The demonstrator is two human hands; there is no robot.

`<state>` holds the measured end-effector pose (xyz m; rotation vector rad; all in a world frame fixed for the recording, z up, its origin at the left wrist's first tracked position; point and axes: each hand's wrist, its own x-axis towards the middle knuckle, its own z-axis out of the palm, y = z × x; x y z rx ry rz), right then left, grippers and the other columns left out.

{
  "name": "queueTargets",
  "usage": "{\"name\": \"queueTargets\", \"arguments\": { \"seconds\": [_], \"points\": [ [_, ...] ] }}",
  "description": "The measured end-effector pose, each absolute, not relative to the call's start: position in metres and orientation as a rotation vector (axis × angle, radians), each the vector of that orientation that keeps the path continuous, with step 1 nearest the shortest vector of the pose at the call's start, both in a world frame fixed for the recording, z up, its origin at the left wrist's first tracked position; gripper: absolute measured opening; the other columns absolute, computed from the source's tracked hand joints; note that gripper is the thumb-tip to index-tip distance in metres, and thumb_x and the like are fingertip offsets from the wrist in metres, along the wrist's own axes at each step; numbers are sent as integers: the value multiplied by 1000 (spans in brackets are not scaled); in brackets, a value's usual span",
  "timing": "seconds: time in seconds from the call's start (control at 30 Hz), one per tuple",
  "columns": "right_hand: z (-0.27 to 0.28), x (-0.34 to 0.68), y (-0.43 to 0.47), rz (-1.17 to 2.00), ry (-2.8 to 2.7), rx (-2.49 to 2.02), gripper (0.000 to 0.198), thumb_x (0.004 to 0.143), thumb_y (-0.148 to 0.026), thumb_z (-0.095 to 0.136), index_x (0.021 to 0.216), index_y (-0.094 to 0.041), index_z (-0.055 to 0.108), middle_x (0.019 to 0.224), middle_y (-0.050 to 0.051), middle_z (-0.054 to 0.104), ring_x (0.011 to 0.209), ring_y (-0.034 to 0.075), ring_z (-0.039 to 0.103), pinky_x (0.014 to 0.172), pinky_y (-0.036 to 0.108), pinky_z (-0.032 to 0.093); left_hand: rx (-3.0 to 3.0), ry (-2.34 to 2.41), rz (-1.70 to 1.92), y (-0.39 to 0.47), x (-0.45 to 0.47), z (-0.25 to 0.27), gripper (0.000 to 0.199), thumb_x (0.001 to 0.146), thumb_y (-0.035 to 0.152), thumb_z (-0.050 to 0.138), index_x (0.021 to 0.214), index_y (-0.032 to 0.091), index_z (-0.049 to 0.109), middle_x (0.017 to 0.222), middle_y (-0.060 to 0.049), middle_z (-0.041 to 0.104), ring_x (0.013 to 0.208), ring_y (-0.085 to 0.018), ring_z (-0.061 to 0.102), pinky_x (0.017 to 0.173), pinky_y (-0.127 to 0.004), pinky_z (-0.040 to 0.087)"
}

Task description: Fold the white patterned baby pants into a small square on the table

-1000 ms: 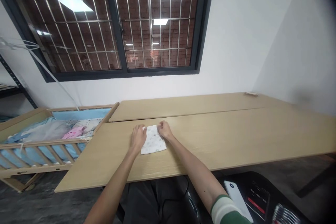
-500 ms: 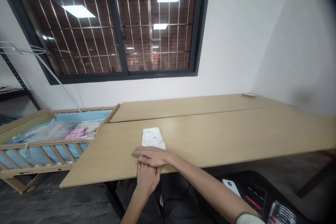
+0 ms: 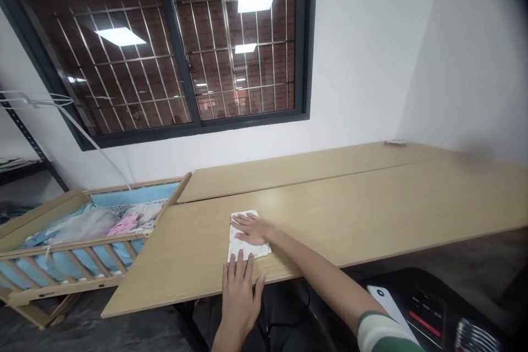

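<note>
A small white folded cloth (image 3: 241, 250) with a faint print lies flat near the front edge of the wooden table (image 3: 338, 214). My right hand (image 3: 251, 229) rests palm down on the cloth's upper part, its fingers spread and pointing left. Just below, my left hand (image 3: 240, 289) lies at the table's front edge with fingers stretched out, its fingertips at the cloth's lower edge. Neither hand grips anything. Part of the cloth is hidden under my right hand.
A wooden crib (image 3: 82, 236) with blue lining, holding a pink cloth and other fabrics, stands left of the table. A small flat item (image 3: 395, 143) lies at the far right back. At lower right, a white phone (image 3: 390, 308) and a dark device (image 3: 427, 316) sit on a black surface.
My right hand has moved up off my left hand and onto the cloth. The left hand's fingers, covered before, now show stretched out. The camera view has tilted slightly.
</note>
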<state>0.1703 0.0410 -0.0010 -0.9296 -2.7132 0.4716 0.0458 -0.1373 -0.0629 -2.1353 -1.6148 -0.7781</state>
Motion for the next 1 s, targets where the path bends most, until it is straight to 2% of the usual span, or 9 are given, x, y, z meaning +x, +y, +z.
{"name": "queueTargets", "arguments": {
  "seconds": [0.3,0.47,0.57,0.63,0.73,0.8,0.9,0.97,1.0],
  "points": [
    [0,173,59,299,-2688,-1001,56,103,-46,34,155,-25,35,163,6,26,152,21,16,123,45,8,-2131,-1623,-747,-138,49,-65,55,98,37,45,151,21,41,156,-12,39,145,-37,31,112,-60,36],
    [16,172,45,-48,-2500,-1106,55,95,-26,48,148,-13,43,161,17,27,151,29,18,121,52,9,-2161,-1607,-736,-139,42,-57,53,98,38,46,148,20,44,150,-14,46,139,-37,40,108,-60,39],
    [26,182,23,-79,-2362,-1170,48,91,-18,51,139,-13,51,151,20,43,140,33,37,113,53,26,-2219,-1545,-786,-133,23,-49,46,99,33,44,141,17,50,143,-15,53,132,-34,48,107,-58,42],
    [28,194,3,44,-2337,-1172,36,94,-19,48,127,-15,59,131,17,60,123,30,53,105,48,37,-2256,-1491,-832,-124,9,-45,39,99,29,42,132,14,56,137,-15,57,128,-31,52,105,-53,45],
    [26,217,-35,279,-2412,-1093,28,98,-28,45,109,-15,67,110,13,69,106,25,62,95,38,44,-2343,-1427,-860,-112,-7,-44,32,100,29,42,123,16,61,127,-13,64,118,-27,60,99,-45,51],
    [23,232,-63,375,-2451,-1066,35,99,-39,47,113,-16,68,117,14,68,113,27,61,98,38,44,-2376,-1404,-878,-110,-12,-47,32,100,32,43,122,17,61,123,-11,66,114,-26,62,97,-43,53],
    [18,251,-99,452,-2484,-1062,55,93,-53,57,135,-17,59,146,14,52,135,31,46,110,42,34,-2378,-1383,-918,-119,-11,-54,36,99,40,48,126,19,59,126,-12,65,116,-28,62,96,-45,54],
    [15,261,-117,474,-2493,-1065,65,87,-52,66,141,-19,53,153,13,44,140,32,39,115,44,27,-2414,-1359,-919,-131,-9,-58,41,97,45,53,129,20,57,129,-12,64,117,-29,61,96,-46,53],
    [13,264,-123,474,-2491,-1065,62,86,-47,68,140,-20,54,152,12,45,140,31,40,115,45,26,-2448,-1343,-911,-137,-8,-60,42,96,46,56,130,21,56,129,-11,63,117,-29,60,96,-47,53]
  ]
}}
